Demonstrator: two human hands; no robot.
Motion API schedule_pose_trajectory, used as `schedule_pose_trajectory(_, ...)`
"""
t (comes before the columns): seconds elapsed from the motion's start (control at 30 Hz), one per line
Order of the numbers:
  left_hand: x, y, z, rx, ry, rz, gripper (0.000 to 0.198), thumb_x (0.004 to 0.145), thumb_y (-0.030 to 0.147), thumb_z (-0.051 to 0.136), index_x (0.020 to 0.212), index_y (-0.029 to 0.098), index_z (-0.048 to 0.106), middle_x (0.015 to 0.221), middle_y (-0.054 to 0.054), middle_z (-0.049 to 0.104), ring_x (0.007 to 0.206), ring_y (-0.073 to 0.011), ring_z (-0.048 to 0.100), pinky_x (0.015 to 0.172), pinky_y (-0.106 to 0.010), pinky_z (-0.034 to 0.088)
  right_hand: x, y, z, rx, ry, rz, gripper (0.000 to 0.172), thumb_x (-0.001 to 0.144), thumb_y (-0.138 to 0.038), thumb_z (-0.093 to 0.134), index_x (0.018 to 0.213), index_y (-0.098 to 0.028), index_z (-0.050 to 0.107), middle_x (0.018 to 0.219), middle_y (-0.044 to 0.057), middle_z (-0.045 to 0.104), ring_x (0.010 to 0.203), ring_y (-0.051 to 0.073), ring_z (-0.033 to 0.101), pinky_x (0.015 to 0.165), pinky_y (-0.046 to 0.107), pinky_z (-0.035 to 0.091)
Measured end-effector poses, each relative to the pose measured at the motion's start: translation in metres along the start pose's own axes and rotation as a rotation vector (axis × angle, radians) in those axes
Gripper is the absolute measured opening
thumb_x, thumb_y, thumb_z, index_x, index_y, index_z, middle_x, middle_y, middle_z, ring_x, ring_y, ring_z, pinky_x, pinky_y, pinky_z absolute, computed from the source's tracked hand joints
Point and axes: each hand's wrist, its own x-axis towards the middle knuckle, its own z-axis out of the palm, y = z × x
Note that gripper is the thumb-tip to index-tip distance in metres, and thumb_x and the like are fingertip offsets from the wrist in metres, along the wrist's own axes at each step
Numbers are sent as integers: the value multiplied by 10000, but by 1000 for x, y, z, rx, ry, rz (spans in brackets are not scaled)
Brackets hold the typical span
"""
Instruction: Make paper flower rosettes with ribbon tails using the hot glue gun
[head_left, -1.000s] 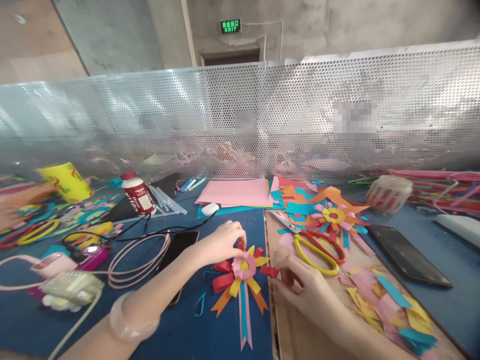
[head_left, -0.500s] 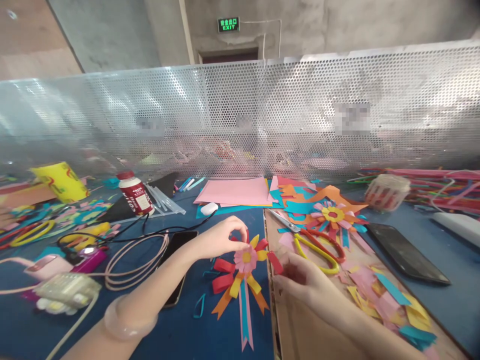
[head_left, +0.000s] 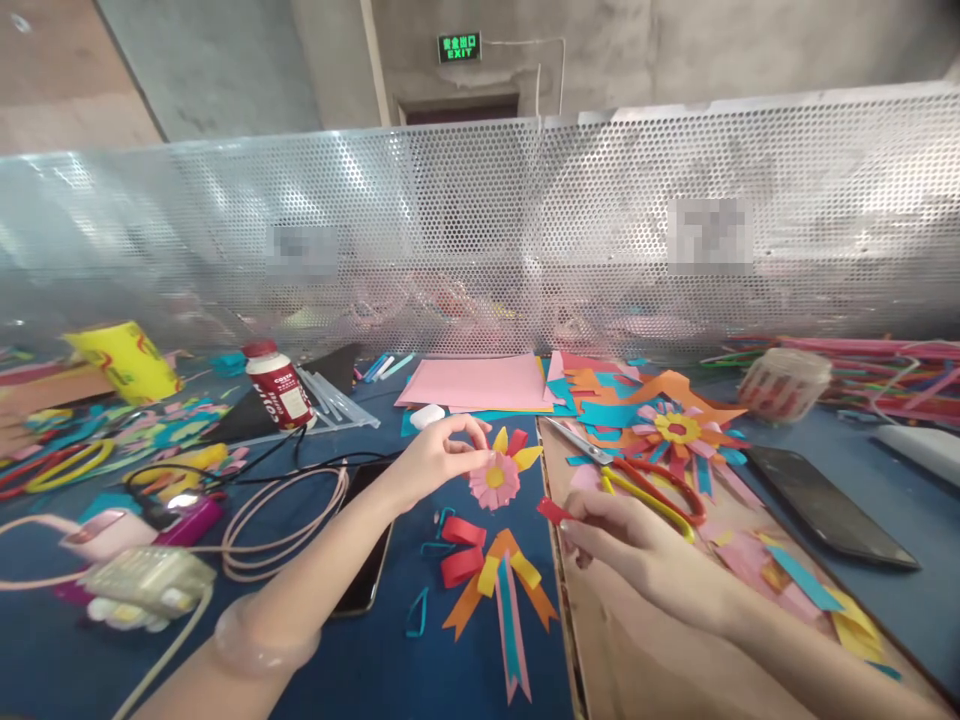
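Observation:
My left hand (head_left: 433, 462) pinches the pink paper flower (head_left: 495, 480) with its yellow centre and lifts its top layer off the ribbon rosette. Yellow and red petals rise with it. Below lie the red loops, orange points and the blue and pink tails of the rosette base (head_left: 491, 585) on the blue table. My right hand (head_left: 637, 545) is closed on a small red paper strip (head_left: 553, 511), just right of the flower, over the cardboard sheet (head_left: 630, 660).
Red and yellow scissors (head_left: 645, 490) and a finished paper flower (head_left: 679, 430) lie on the cardboard. A black phone (head_left: 829, 505) is at right, another phone (head_left: 367, 570) under my left forearm. A bottle (head_left: 279, 385), cables, pink paper sheets (head_left: 480, 383) and scraps crowd the table before a perforated metal screen.
My left hand has lifted the pink flower layer up and away from the rosette base. My right hand with the red strip has drawn slightly right and up.

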Motion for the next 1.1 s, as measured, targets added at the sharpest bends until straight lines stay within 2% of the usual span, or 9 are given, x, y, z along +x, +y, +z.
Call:
schedule_pose_trajectory(0.17,-6,8,2,-9,20,32,183,725,313,628,720,161,525,1194,-51,519,827,-132,611,734,-270,481,7,-7,-4,-167,-24,-55,289,886,-365,402,660,-194,459,647,-13,499,604,126,467,539,248,352)
schedule_pose_trajectory(0.3,-10,11,6,4,38,54,156,716,288,634,722,160,546,1160,-56,537,887,-158,608,768,-289,495,12,0,1,-156,16,-53,264,883,-329,402,660,-193,444,646,-21,483,596,118,448,527,244,336)
schedule_pose_trajectory(0.43,-12,13,10,48,45,90,120,714,248,634,717,150,564,1146,-58,534,838,-146,621,727,-281,512,15,8,5,-151,35,-58,248,875,-304,394,652,-196,403,635,-31,444,595,114,413,529,244,325)
schedule_pose_trajectory(0.63,-14,15,15,85,32,125,108,730,235,626,707,146,570,1139,-56,529,824,-134,622,733,-281,525,16,6,6,-148,50,-82,225,838,-241,396,619,-196,367,598,-47,359,562,100,340,497,231,282)
schedule_pose_trajectory(0.97,-15,16,19,73,8,159,100,737,218,633,699,151,570,1120,-50,531,927,-160,602,726,-243,520,14,4,7,-121,64,-93,212,828,-257,407,626,-194,408,601,-45,390,565,101,358,500,224,296)
schedule_pose_trajectory(1.1,-15,16,19,76,4,160,105,736,222,637,703,145,573,1120,-54,528,867,-143,614,724,-249,523,13,6,7,-120,65,-79,203,820,-246,416,624,-197,396,598,-49,367,562,102,345,499,225,292)
